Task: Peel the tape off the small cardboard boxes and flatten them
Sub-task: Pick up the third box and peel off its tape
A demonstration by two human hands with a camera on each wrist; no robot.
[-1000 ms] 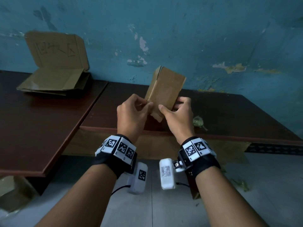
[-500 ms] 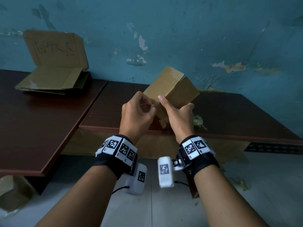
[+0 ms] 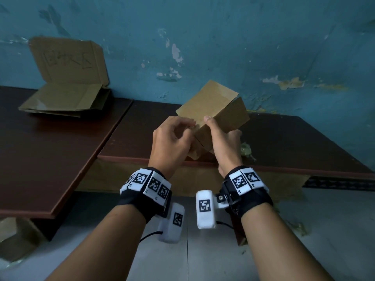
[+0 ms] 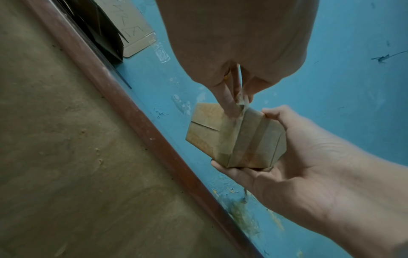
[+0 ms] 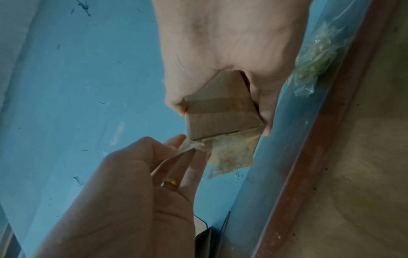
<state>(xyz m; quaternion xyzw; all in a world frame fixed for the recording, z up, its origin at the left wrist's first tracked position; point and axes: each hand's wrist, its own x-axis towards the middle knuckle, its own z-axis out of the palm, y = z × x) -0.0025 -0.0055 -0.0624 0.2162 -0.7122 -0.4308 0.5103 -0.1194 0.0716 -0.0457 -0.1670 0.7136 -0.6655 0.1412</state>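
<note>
The right hand grips a small cardboard box in the air above the front edge of the dark table, thumb on top and fingers underneath. The left hand pinches a lifted end of clear tape at the box's near corner. Flattened cardboard lies on the neighbouring table, against the blue wall.
</note>
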